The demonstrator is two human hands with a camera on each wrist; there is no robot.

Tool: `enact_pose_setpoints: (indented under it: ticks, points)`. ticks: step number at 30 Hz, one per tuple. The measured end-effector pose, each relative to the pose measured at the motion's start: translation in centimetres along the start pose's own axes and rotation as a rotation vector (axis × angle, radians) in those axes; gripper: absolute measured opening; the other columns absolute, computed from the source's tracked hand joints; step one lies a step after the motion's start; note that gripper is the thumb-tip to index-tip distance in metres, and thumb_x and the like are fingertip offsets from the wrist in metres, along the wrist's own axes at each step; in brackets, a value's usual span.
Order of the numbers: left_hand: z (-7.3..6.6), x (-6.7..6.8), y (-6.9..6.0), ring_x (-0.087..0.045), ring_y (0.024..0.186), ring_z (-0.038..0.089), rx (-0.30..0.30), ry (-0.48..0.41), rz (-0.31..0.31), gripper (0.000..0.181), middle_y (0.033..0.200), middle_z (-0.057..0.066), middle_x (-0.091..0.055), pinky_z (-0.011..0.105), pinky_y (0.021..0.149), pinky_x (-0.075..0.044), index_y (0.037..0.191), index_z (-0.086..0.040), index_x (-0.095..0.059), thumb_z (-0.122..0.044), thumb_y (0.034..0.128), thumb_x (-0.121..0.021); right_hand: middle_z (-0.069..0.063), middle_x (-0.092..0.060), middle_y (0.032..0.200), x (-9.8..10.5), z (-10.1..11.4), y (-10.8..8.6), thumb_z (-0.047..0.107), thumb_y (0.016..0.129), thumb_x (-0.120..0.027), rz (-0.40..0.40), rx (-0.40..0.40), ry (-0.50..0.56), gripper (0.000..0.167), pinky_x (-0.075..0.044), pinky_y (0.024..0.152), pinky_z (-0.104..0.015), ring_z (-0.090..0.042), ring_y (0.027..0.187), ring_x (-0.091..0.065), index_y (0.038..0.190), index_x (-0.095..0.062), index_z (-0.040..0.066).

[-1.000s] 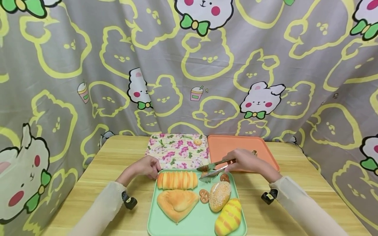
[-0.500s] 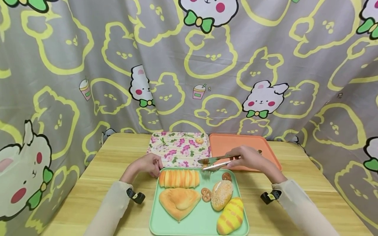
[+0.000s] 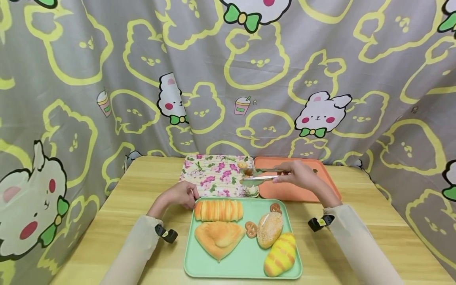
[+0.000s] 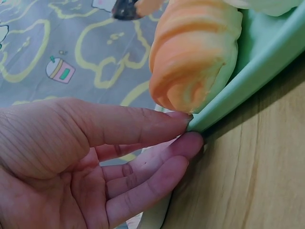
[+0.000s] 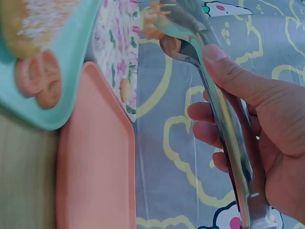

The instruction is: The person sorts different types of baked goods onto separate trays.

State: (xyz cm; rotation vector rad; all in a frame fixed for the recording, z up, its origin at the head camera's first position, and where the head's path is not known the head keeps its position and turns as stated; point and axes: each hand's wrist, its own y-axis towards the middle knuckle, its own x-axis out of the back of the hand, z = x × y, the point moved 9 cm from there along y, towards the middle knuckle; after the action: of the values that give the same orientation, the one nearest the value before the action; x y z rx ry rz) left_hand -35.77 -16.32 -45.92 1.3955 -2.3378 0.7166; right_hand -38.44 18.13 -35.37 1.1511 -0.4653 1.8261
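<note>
The tongs [image 5: 231, 138] are held by the right hand [image 3: 301, 175], and a small orange snack [image 5: 153, 24] is gripped above the flowery tray [image 3: 199, 180]; the green tray [image 3: 231, 270] is pinched by the left hand [image 3: 181, 194]. If the tongs are loosened early, the snack could be dropped

Pale cream sleeves [image 3: 132, 251], black wrist-worn cameras [image 3: 171, 236] with small yellow marks [image 3: 322, 222].

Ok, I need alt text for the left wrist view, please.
A left hand pinches the rim of a green tray, with a ridged orange bread lying on it close by. A wooden tabletop fills the lower right, a patterned curtain the upper left.
</note>
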Motion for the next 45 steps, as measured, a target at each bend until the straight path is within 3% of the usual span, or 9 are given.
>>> enact_pose_setpoints:
  ticks: [7, 12, 16, 19, 24, 31, 36, 40, 45]
  points:
    - [-0.1, 0.0, 0.5, -0.059, 0.062, 0.012, 0.008, 0.002, -0.011, 0.023, 0.064, 0.001, -0.061, 0.029, 0.061, -0.056, 0.093, 0.005, -0.065, 0.013, 0.0716, -0.068, -0.007, -0.077, 0.115, 0.7, 0.3, 3.1, 0.037, 0.087, -0.080, -0.060, -0.001, -0.029, 0.046, -0.053, 0.067, -0.035, -0.020, 0.082, -0.072, 0.130, -0.071, 0.022]
    - [0.3, -0.1, 0.5, -0.060, 0.062, 0.012, 0.023, -0.012, -0.004, 0.022, 0.063, 0.001, -0.061, 0.029, 0.062, -0.057, 0.093, 0.006, -0.065, 0.013, 0.0721, -0.068, -0.012, -0.075, 0.119, -0.1, -0.1, 5.2, 0.041, 0.087, -0.079, -0.083, -0.029, -0.091, 0.050, -0.058, 0.074, -0.041, -0.023, 0.089, -0.074, 0.128, -0.072, 0.013]
    - [0.2, -0.3, 0.3, -0.062, 0.062, 0.012, 0.018, -0.015, 0.006, 0.021, 0.064, 0.001, -0.063, 0.029, 0.062, -0.058, 0.093, 0.007, -0.065, 0.013, 0.0731, -0.069, -0.009, -0.074, 0.086, -1.1, -0.1, 6.7, 0.039, 0.088, -0.078, -0.086, -0.009, -0.119, 0.034, -0.044, 0.059, -0.030, -0.013, 0.063, -0.059, 0.106, -0.077, 0.009]
    - [-0.1, -0.4, 0.2, -0.063, 0.063, 0.012, 0.002, -0.013, 0.009, 0.020, 0.066, 0.003, -0.065, 0.029, 0.062, -0.058, 0.093, 0.008, -0.065, 0.013, 0.0737, -0.069, -0.001, -0.048, 0.059, -1.7, -0.1, 7.5, 0.038, 0.089, -0.078, -0.101, 0.008, -0.130, 0.030, -0.026, 0.053, -0.027, -0.011, 0.051, -0.036, 0.076, -0.063, 0.015]
    - [-0.1, -0.5, 0.1, -0.064, 0.062, 0.012, -0.006, -0.019, 0.013, 0.021, 0.067, 0.006, -0.067, 0.031, 0.063, -0.059, 0.093, 0.009, -0.065, 0.014, 0.0732, -0.069, 0.007, -0.026, 0.055, -2.7, -0.6, 8.7, 0.041, 0.090, -0.077, -0.105, 0.006, -0.142, 0.052, -0.018, 0.053, -0.027, -0.010, 0.050, -0.024, 0.065, -0.036, 0.020]
    - [-0.3, -0.3, 0.0, -0.064, 0.063, 0.013, -0.015, -0.027, 0.009, 0.022, 0.069, 0.008, -0.068, 0.032, 0.063, -0.059, 0.095, 0.009, -0.065, 0.012, 0.0739, -0.071, 0.007, -0.028, 0.053, -3.5, -0.9, 9.9, 0.041, 0.090, -0.076, -0.075, -0.014, -0.150, 0.049, -0.020, 0.052, -0.027, -0.010, 0.049, -0.025, 0.063, -0.041, 0.020]
    - [0.0, -0.2, -0.1, -0.066, 0.065, 0.014, -0.005, -0.032, 0.007, 0.022, 0.069, 0.007, -0.067, 0.032, 0.064, -0.060, 0.095, 0.009, -0.065, 0.012, 0.0741, -0.070, 0.002, -0.042, 0.055, -3.9, -0.9, 10.6, 0.041, 0.089, -0.077, -0.062, -0.041, -0.168, 0.040, -0.021, 0.051, -0.027, -0.010, 0.049, -0.028, 0.069, -0.059, 0.011]
    - [0.2, -0.1, -0.1, -0.066, 0.065, 0.015, -0.001, -0.033, 0.006, 0.021, 0.068, 0.005, -0.067, 0.031, 0.064, -0.059, 0.094, 0.009, -0.065, 0.012, 0.0740, -0.070, -0.007, -0.069, 0.073, -4.3, -1.3, 11.0, 0.040, 0.089, -0.078, -0.051, -0.085, -0.194, 0.040, -0.025, 0.050, -0.026, -0.008, 0.048, -0.035, 0.112, -0.077, 0.008]
    - [0.2, -0.2, 0.0, -0.066, 0.065, 0.014, -0.010, -0.040, 0.015, 0.022, 0.068, 0.006, -0.067, 0.030, 0.064, -0.059, 0.095, 0.010, -0.064, 0.012, 0.0736, -0.068, -0.004, -0.056, 0.057, -4.9, -1.8, 11.2, 0.040, 0.090, -0.077, -0.033, -0.110, -0.199, 0.045, -0.021, 0.048, -0.026, -0.008, 0.047, -0.027, 0.119, -0.075, 0.005]
